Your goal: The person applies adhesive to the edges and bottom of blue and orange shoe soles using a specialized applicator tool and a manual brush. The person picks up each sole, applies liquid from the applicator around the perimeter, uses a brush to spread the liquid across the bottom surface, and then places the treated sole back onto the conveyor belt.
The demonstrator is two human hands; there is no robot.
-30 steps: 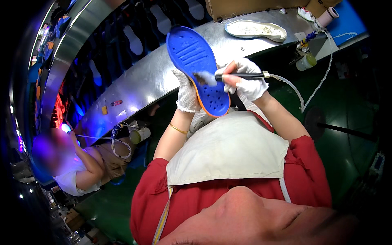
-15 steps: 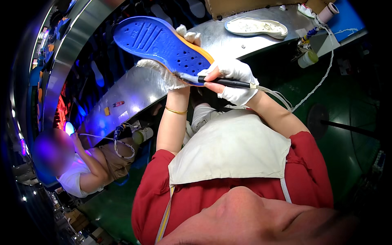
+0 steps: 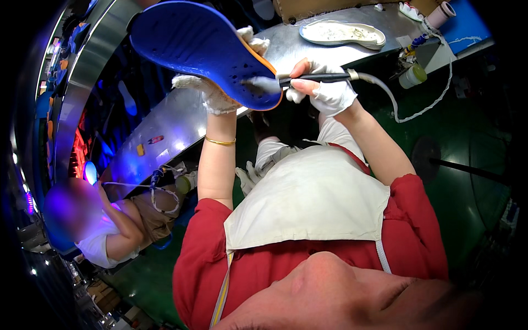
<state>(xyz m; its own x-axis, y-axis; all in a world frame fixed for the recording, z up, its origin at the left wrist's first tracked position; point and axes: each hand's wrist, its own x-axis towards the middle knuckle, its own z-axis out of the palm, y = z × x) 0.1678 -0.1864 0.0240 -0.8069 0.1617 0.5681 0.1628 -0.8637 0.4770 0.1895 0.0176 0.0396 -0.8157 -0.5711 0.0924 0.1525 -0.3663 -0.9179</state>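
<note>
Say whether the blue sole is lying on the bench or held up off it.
Held up off the bench: the left hand supports the blue sole from beneath, with its white glove showing at opposite edges.

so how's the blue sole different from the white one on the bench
The blue sole has an orange edge; the white sole is mostly white. The blue sole is raised in the left-hand grip; the white sole lies on the bench. The brush is at the blue sole, not the white sole. Both are sole-shaped.

Sole [image 3: 206, 53] blue — edge [image 3: 256, 54] orange; brush handle [image 3: 323, 77] black; apron [image 3: 308, 198] cream — shirt [image 3: 264, 257] red.
</note>
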